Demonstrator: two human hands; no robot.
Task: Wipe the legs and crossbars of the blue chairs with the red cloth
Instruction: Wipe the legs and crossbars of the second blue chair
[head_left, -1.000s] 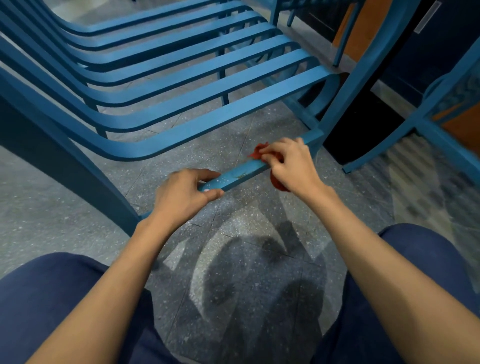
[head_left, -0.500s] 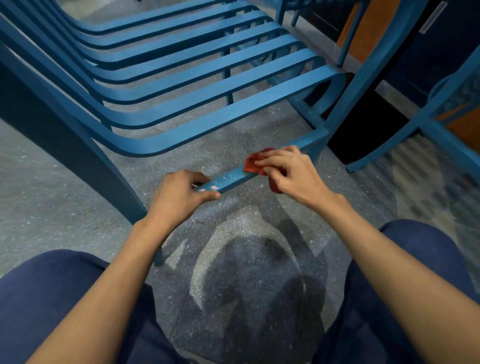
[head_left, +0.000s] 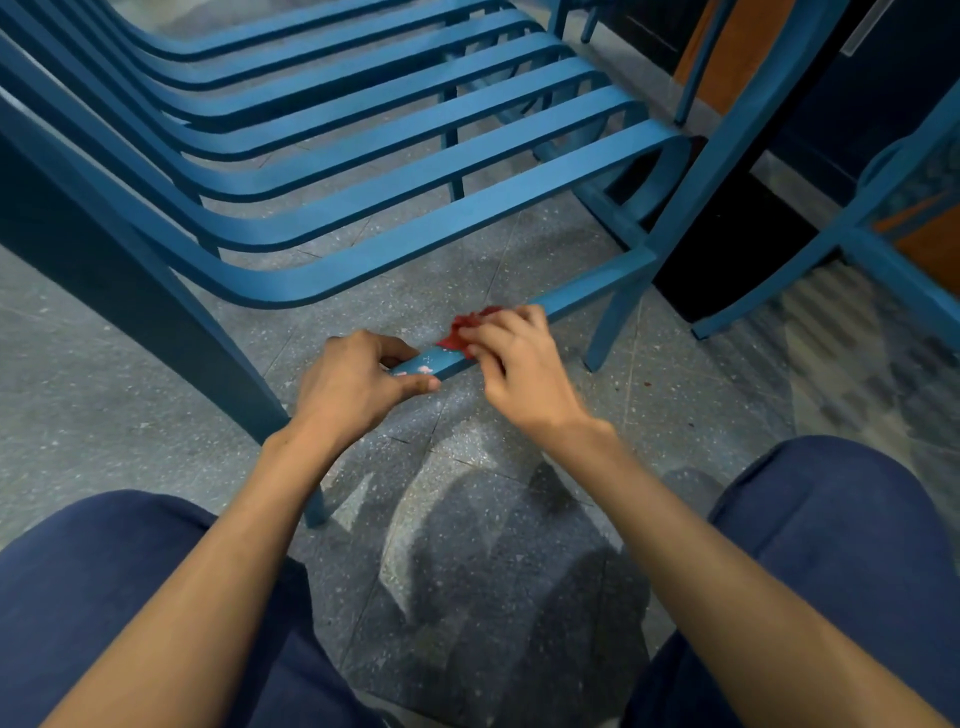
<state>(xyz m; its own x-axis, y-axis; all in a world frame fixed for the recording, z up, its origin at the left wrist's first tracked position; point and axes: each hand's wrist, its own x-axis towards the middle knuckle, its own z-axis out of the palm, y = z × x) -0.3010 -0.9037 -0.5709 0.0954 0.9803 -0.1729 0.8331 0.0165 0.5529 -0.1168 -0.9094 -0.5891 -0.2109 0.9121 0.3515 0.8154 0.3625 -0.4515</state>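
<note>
A blue slatted chair (head_left: 363, 140) stands right in front of me. Its low front crossbar (head_left: 587, 286) runs from lower left up to the right, close above the floor. My left hand (head_left: 358, 384) grips the crossbar's left part, thumb underneath. My right hand (head_left: 519, 364) presses the crumpled red cloth (head_left: 467, 327) onto the bar just right of the left hand. A short stretch of bar with pale specks (head_left: 431, 364) shows between the two hands. Most of the cloth is hidden under my fingers.
The chair's thick left leg (head_left: 156, 312) and thin right front leg (head_left: 613, 322) flank my hands. A second blue chair's legs (head_left: 831, 244) stand at right. Dark and orange cabinets (head_left: 743, 57) lie behind. Speckled grey floor (head_left: 467, 519) spreads below, between my blue-trousered knees (head_left: 831, 545).
My right hand has slid the red cloth leftward along the crossbar, closing the gap to my left hand. The left hand has kept its grip.
</note>
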